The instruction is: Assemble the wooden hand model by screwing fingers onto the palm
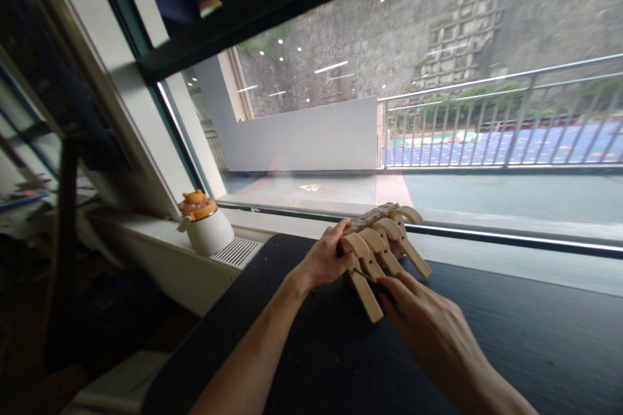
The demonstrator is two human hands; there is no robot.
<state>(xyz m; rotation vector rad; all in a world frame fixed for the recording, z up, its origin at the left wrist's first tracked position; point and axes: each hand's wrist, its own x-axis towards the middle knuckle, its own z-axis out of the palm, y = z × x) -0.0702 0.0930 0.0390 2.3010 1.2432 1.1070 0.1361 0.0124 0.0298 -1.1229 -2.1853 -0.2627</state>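
Observation:
A wooden hook rack (374,218) with a rough, bark-like back piece and several pale curved wooden arms (388,231) rests on a black table. Around its left end my left hand (327,258) is closed, with the thumb by the nearest arm. One straight pale leg (366,297) of that arm points down toward me. In my right hand (431,314), closed as well, is a thin dark tool (366,277), its tip touching or very near the joint of the nearest arm. My fingers hide its handle, so its exact kind cannot be told.
The black table (525,331) reaches up to a large window with a low sill (487,233). To the left, a white pot with an orange animal-shaped lid (209,227) stands on a ledge beside a slotted vent (237,251). A railing (516,120) is outside.

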